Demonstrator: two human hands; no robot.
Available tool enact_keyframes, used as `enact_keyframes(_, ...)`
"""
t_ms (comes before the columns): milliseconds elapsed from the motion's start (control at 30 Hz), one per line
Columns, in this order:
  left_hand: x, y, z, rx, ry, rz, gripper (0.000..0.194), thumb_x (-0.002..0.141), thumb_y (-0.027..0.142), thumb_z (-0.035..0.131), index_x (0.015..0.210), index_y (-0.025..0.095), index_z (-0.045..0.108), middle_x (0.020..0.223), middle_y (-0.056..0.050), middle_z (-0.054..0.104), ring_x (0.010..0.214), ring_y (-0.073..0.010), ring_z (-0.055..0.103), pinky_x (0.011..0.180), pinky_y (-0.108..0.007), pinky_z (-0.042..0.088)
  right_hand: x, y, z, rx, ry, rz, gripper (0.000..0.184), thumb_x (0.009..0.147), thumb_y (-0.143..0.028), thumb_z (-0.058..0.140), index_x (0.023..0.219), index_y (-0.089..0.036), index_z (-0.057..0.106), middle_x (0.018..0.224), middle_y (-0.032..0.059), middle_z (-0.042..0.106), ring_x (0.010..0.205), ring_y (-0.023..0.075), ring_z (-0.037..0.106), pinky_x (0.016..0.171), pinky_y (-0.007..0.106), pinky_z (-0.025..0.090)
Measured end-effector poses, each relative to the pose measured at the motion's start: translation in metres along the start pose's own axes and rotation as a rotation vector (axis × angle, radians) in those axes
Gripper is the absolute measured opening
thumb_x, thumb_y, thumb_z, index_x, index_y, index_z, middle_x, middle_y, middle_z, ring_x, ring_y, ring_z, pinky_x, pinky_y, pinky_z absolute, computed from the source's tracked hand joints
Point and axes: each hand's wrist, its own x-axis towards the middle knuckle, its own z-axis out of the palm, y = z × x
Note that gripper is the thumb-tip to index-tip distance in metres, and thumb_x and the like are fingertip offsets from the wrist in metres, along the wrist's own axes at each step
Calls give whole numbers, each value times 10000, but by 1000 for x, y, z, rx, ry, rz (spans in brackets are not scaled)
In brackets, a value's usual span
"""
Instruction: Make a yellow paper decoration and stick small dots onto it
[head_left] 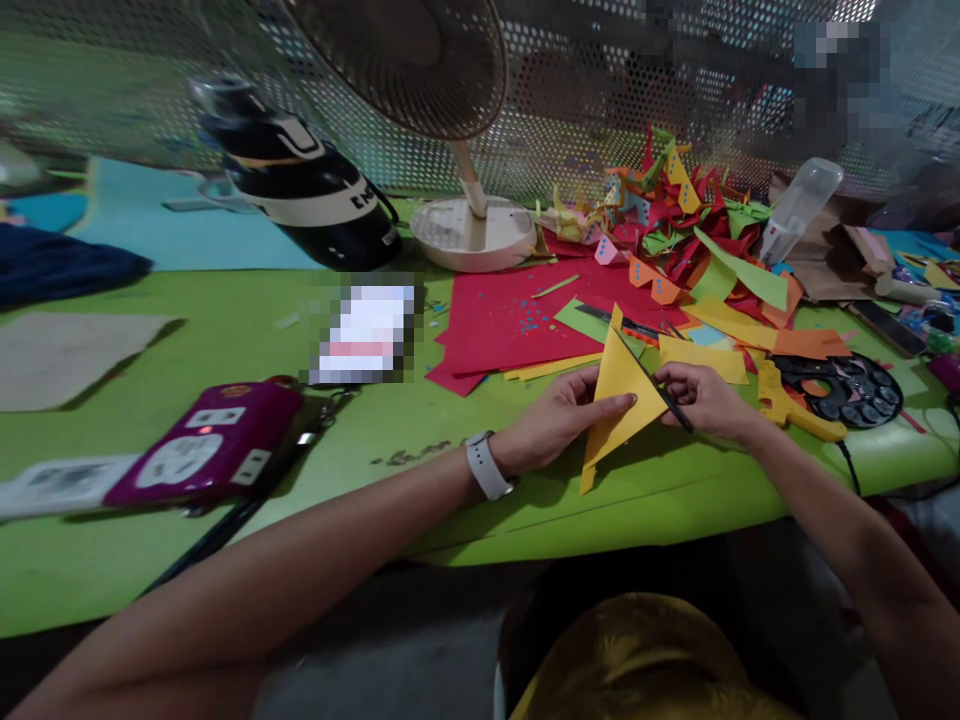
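Note:
My left hand (pixel 559 418) grips a folded, triangular piece of yellow paper (pixel 621 385), thumb pressed flat on its face and fingers behind it. A narrow strip of the paper sticks out at top and bottom. At the paper's right edge my right hand (pixel 701 400) is closed on a slim black stick (pixel 676 408), which slants along that edge; its exact kind is unclear. Just beyond the paper lies a dark-bladed tool with orange parts (pixel 626 322). Around it are yellow paper offcuts (pixel 705 360) and red paper sheets (pixel 517 325).
A pile of folded coloured paper pieces (pixel 660 215) stands at the back right. On the right lie a yellow glue gun (pixel 802 412) and a black round palette (pixel 870 392). A fan (pixel 472 235), black bottle (pixel 307 195), phone (pixel 367 335) and purple power strip (pixel 206 440) sit leftward.

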Motion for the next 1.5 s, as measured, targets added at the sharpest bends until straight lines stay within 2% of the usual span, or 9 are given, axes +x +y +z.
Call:
enact_keyframes(433, 0, -1, 0, -14, -5, -7, 367, 690, 320, 838, 1000, 174, 706, 939, -62, 760, 762, -172, 698, 711, -281, 562, 1, 7, 0, 23, -22, -1, 331, 592, -244, 767, 901, -189, 661, 642, -43, 623, 580, 108, 556, 546, 236, 430)
enact_keyframes(833, 0, -2, 1, -41, 3, -15, 354, 699, 304, 837, 997, 168, 703, 936, -59, 761, 750, -154, 694, 695, -258, 557, -1, 4, 2, -37, 23, -37, 330, 599, -237, 732, 910, -183, 635, 622, -53, 593, 553, 95, 516, 542, 239, 392)
enact_keyframes(1033, 0, -2, 0, -32, -6, -13, 350, 694, 303, 838, 993, 170, 713, 931, -55, 763, 748, -155, 695, 708, -260, 561, -1, 4, 2, -112, 5, -79, 316, 619, -274, 717, 902, -171, 620, 580, -61, 547, 511, 84, 451, 501, 228, 330)
enact_keyframes(1167, -1, -1, 0, -16, -3, -4, 356, 689, 309, 838, 996, 176, 714, 927, -51, 764, 762, -157, 695, 716, -260, 561, -2, 4, 3, -238, 24, -143, 285, 679, -291, 677, 929, -164, 624, 541, -73, 493, 476, 77, 382, 467, 222, 267)
enact_keyframes(1267, -1, -1, 1, 7, 13, -3, 390, 675, 328, 844, 1009, 175, 710, 927, -47, 762, 760, -163, 694, 710, -272, 568, -3, 5, 1, -445, 102, -262, 235, 715, -269, 645, 922, -160, 640, 535, -72, 471, 477, 80, 363, 477, 225, 260)
enact_keyframes(1367, -1, -1, 1, 41, 36, 5, 404, 668, 337, 844, 1014, 179, 710, 948, -43, 759, 768, -166, 691, 710, -282, 573, -2, 8, -1, -702, 200, -390, 239, 714, -223, 632, 943, -162, 656, 585, -42, 548, 504, 94, 426, 518, 234, 304)
enact_keyframes(1500, -1, -1, 2, 70, 39, 2, 366, 674, 326, 839, 995, 193, 725, 951, -30, 761, 763, -148, 685, 715, -263, 566, -1, 10, -3, -914, 238, -428, 280, 740, -228, 617, 1010, -175, 664, 708, 20, 667, 583, 137, 558, 575, 250, 368)
